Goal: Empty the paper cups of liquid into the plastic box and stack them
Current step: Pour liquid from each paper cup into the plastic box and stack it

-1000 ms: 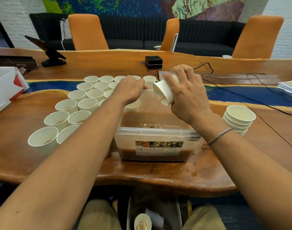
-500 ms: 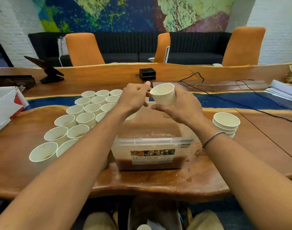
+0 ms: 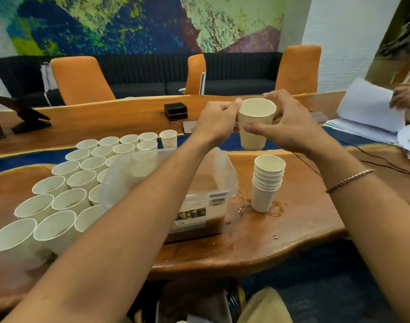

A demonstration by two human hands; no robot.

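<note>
Smooth tapered paper cup (image 3: pixel 254 141) in right hand (image 3: pixel 290 129), left hand (image 3: pixel 219 122) at rim

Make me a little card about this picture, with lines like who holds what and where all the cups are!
Held thing: paper cup, upright, up above the table
Right hand: grips that cup round its side
Left hand: fingers curled at the cup's rim; grip unclear
Stack: nested cups, standing right of the box
Plastic box: brown liquid inside
Waiting cups: many, grouped left of the box
Table: brown drips around the stack
</note>
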